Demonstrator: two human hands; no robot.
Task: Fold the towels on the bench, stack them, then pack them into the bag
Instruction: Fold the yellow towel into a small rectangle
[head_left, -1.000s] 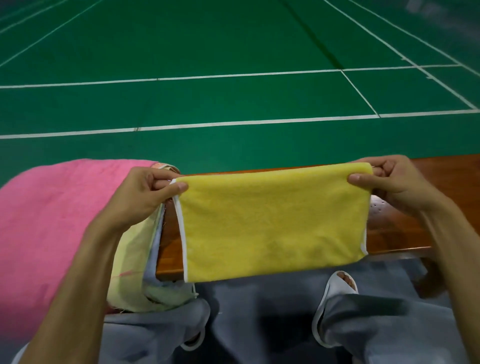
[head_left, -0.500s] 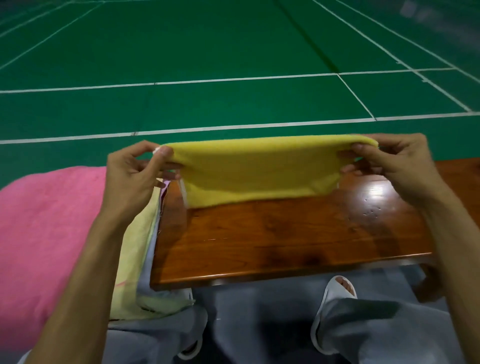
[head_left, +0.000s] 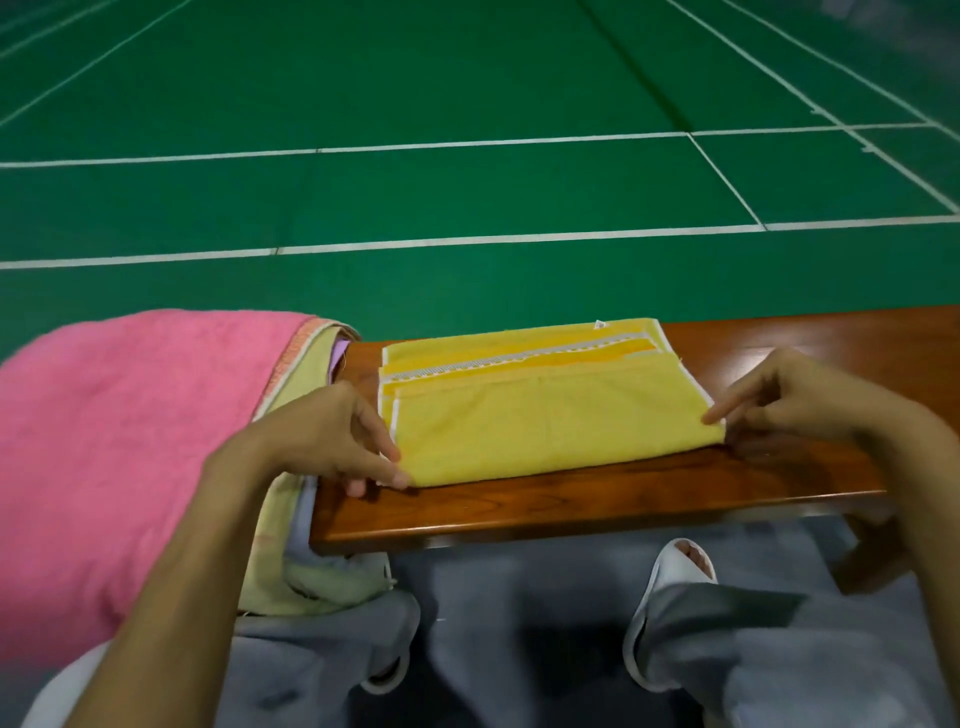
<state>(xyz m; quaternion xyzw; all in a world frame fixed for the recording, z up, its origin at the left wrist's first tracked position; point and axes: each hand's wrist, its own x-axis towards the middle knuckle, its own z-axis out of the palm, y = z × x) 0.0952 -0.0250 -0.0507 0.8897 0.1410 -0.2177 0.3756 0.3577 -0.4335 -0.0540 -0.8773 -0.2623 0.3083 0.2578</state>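
The yellow towel (head_left: 545, 415) lies folded on the tabletop (head_left: 571, 501). The left grip (head_left: 324, 436) and right grip (head_left: 800, 395) touch its corners with straight fingers.

A yellow towel (head_left: 545, 421) lies folded flat on the wooden desk (head_left: 571, 499). It forms a rectangle with its fold along the near edge. White-trimmed layers are stepped at the far side, where a patterned band shows. Just left of it, a pink towel (head_left: 130, 441) is draped unfolded over a pale yellow towel (head_left: 311, 587) and a lilac towel (head_left: 340, 356).
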